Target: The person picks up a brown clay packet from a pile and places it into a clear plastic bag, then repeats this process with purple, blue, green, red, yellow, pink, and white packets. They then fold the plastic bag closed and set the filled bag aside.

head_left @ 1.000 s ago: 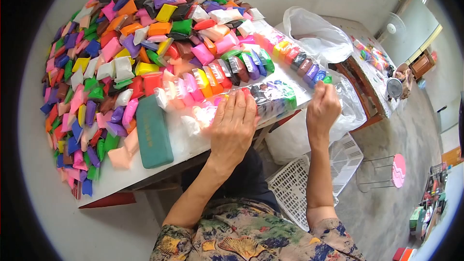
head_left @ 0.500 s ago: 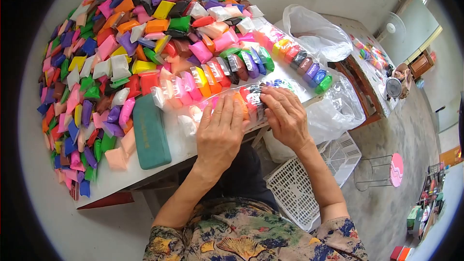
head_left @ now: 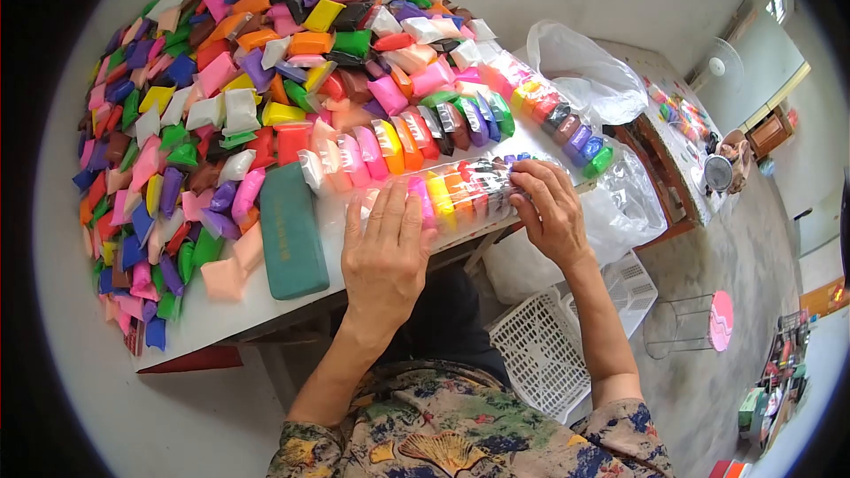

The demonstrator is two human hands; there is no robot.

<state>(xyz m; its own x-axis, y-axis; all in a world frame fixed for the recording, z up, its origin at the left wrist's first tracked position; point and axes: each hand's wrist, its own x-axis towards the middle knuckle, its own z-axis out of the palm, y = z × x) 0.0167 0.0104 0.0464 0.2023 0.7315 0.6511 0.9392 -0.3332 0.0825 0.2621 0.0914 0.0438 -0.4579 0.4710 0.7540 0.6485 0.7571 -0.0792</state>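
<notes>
A clear plastic bag holding a row of coloured packets [head_left: 462,198] lies along the table's near edge, with pink, yellow, orange, red and black showing. My left hand [head_left: 385,252] rests flat on the bag's left part, fingers stretched out over the packets. At the right end, my right hand [head_left: 551,208] has its thumb and curled fingers on the plastic. Just beyond the bag stands another row of coloured packets [head_left: 412,140], unwrapped side by side. To the left of my left hand is a dark green rectangular case [head_left: 295,235].
A large heap of coloured packets [head_left: 212,115] covers the table's left and back. Another filled row [head_left: 553,115] lies at back right. Beyond are clear plastic bags [head_left: 589,80]. Below the table's edge sits a white plastic basket [head_left: 540,345]; a pink-topped stool [head_left: 722,319] stands right.
My right hand has shifted slightly right along the bag, and my left hand slightly left and down. More of the yellow, orange and red packets now shows between them. The view has tilted slightly.
</notes>
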